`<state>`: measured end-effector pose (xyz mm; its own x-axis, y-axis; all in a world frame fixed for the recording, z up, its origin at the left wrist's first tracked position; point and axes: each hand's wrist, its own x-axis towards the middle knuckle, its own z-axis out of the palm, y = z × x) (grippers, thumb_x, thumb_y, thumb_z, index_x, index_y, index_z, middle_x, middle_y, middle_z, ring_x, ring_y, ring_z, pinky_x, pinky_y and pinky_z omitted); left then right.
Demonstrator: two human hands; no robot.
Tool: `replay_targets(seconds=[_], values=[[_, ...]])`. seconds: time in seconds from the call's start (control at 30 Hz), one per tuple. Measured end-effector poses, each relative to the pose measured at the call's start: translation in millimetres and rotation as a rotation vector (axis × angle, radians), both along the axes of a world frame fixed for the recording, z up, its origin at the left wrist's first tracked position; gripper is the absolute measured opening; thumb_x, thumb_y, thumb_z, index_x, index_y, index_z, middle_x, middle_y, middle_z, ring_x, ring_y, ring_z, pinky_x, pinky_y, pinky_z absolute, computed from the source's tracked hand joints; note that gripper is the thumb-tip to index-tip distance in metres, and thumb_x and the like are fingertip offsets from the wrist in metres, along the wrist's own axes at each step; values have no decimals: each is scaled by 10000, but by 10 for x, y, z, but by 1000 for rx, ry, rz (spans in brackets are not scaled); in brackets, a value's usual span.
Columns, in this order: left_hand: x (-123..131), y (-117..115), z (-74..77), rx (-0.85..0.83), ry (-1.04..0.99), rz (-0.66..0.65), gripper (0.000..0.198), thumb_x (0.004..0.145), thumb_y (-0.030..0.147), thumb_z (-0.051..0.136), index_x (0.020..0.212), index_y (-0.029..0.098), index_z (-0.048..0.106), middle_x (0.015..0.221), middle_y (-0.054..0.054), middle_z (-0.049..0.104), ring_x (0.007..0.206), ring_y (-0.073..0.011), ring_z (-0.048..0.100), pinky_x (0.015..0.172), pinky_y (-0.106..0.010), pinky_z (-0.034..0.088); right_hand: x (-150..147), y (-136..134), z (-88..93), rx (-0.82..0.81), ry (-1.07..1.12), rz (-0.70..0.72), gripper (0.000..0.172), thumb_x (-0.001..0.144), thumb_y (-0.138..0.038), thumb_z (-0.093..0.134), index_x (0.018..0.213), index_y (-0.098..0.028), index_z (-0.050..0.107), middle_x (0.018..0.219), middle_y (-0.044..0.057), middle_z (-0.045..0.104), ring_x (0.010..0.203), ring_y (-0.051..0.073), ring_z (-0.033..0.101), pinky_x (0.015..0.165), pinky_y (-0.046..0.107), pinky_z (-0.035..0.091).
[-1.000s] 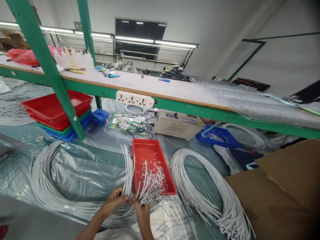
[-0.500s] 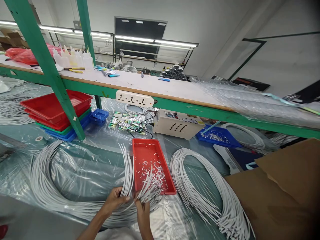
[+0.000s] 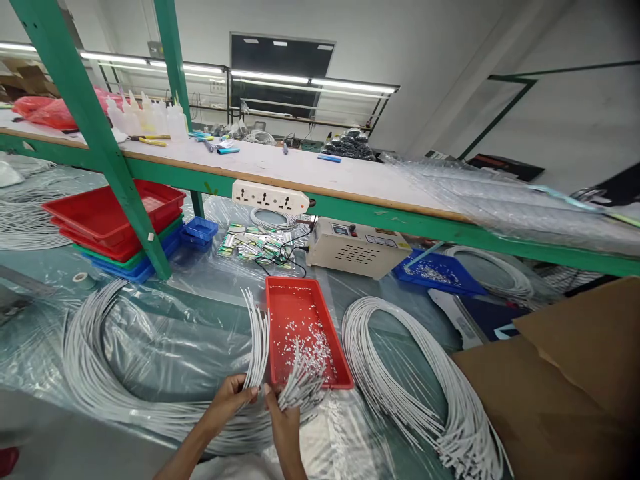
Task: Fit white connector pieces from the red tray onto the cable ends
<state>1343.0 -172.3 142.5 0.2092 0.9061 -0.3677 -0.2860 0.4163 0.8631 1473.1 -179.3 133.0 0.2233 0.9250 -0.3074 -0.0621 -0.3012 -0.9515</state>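
My left hand is closed round a small bunch of grey cables, whose ends stand up beside the red tray. Just to its right, my right hand has its thumb and fingers pressed together near the tray's front edge, against the cable ends that fan over that edge. What lies between its fingertips is too small to make out. Small white and silvery bits are scattered in the tray. A large loop of grey cables curves from the left to both hands.
Another cable coil lies right of the tray, beside brown cardboard. Behind are a beige machine, a blue tray and stacked red bins. A green-framed shelf with a power strip crosses above.
My right hand's fingertips have shifted slightly left and up, closer to my left hand. The fanned cable ends have shifted slightly. My left hand still holds its bunch.
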Motion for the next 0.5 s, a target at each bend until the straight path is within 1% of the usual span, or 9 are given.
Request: replay_targets(seconds=[0.07, 0.13, 0.2, 0.27, 0.37, 0.43, 0.5], values=[[2, 0, -11, 12, -5, -13, 381, 631, 484, 679, 652, 106, 638, 558, 2, 487, 564, -103, 388, 566, -229, 278, -24, 29, 57, 26, 61, 51, 292, 620, -415, 680, 664, -146, 574, 585, 15, 610, 557, 174, 571, 575, 291, 475], [12, -7, -29, 11, -15, -17, 383, 618, 482, 690, 662, 103, 645, 560, 4, 483, 567, -101, 382, 564, -227, 273, -45, 55, 103, 36, 114, 71, 314, 619, -425, 677, 719, -140, 588, 602, 17, 614, 550, 173, 573, 561, 292, 478], [23, -16, -37, -1, -27, -19, 384, 606, 476, 700, 674, 101, 650, 567, 4, 485, 571, -101, 380, 563, -226, 270, -52, 64, 115, 33, 116, 82, 320, 617, -428, 674, 721, -134, 601, 607, 25, 619, 558, 175, 575, 565, 292, 479], [28, -21, -33, -14, -43, -17, 387, 605, 473, 701, 698, 100, 655, 588, -2, 502, 587, -106, 393, 577, -228, 284, -43, 53, 93, 17, 75, 60, 321, 609, -428, 677, 708, -130, 611, 623, 39, 631, 591, 185, 583, 594, 297, 479], [18, -12, -27, -29, -18, 18, 385, 603, 478, 700, 684, 104, 654, 587, -1, 510, 589, -108, 403, 585, -228, 295, -15, 25, 41, -14, 13, -39, 324, 588, -426, 687, 707, -135, 610, 693, 57, 654, 672, 206, 594, 642, 302, 472], [6, -3, -42, -27, 12, 32, 383, 595, 482, 704, 636, 106, 643, 561, 5, 494, 571, -103, 393, 571, -226, 287, -4, 21, 31, -5, 5, -40, 290, 595, -416, 684, 634, -148, 580, 633, 36, 628, 636, 191, 577, 621, 290, 461], [-1, 2, -71, -19, 14, 23, 387, 589, 482, 708, 623, 103, 643, 551, 6, 487, 561, -100, 385, 560, -226, 279, -5, 36, 51, 26, 9, 15, 296, 617, -407, 673, 545, -164, 521, 516, -4, 551, 536, 157, 527, 559, 271, 440]])
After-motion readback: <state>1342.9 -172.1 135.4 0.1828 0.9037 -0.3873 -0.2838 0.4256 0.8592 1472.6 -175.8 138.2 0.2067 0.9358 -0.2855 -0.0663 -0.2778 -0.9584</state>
